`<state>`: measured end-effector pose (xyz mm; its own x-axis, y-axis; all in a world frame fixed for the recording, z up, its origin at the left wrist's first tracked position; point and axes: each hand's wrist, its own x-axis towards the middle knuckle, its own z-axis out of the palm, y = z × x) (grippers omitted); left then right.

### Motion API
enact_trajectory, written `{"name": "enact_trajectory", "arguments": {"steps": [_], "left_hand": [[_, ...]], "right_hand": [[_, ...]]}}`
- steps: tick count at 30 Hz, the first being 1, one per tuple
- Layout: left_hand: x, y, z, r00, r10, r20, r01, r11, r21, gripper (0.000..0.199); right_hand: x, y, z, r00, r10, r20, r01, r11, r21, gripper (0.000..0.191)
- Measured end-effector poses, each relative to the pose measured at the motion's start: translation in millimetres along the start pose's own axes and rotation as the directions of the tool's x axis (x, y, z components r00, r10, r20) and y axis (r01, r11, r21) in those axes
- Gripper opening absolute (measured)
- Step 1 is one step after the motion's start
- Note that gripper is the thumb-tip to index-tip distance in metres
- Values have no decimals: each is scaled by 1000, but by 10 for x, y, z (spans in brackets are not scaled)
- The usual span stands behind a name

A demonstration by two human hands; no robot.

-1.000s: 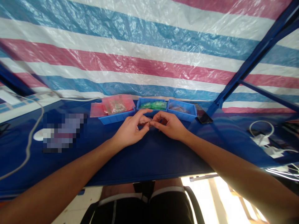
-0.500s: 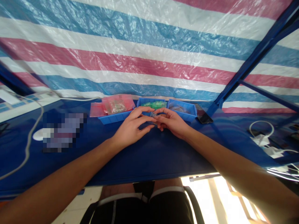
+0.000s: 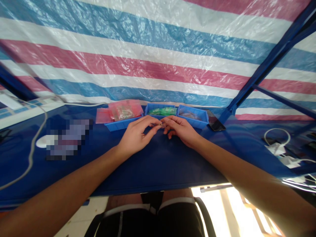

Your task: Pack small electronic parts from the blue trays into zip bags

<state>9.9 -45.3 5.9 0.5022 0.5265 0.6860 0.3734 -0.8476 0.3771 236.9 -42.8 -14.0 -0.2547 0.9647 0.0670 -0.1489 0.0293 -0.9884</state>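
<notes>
One item, left hand pinching, long axis unclear

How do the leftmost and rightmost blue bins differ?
The leftmost blue bin has pink bags heaped above its rim; the rightmost blue bin holds greyish contents lying inside. In view, the leftmost bin's front edge rises rightward; the rightmost bin's slopes downward. Both are open-topped and on the table.

Bare forearms, black shorts, white hem trim, thin pale side line
</notes>
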Motion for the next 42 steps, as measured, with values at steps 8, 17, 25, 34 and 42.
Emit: {"name": "enact_trajectory", "arguments": {"steps": [8, 17, 25, 34, 42], "left_hand": [[-38, -80, 48, 993, -92, -80, 94, 995, 15, 27], [-15, -85, 35, 999, -42, -1, 42, 999, -24, 29], [-1, -56, 61, 998, 35, 47, -34, 999, -33, 31], [-9, -68, 38, 999, 23, -31, -25, 999, -38, 15], [-30, -64, 58, 997, -65, -42, 65, 998, 11, 21]], "right_hand": [[-11, 7, -18, 983, -152, 98, 158, 986, -55, 36], [13, 11, -32, 991, -117, 62, 118, 993, -6, 42], [8, -7, -40, 997, -71, 30, 69, 995, 73, 46], [-19, -23, -1, 999, -1, 39, -2, 997, 77, 40], [-29, -20, -12, 992, -97, 80, 95, 995, 34, 37]]}}
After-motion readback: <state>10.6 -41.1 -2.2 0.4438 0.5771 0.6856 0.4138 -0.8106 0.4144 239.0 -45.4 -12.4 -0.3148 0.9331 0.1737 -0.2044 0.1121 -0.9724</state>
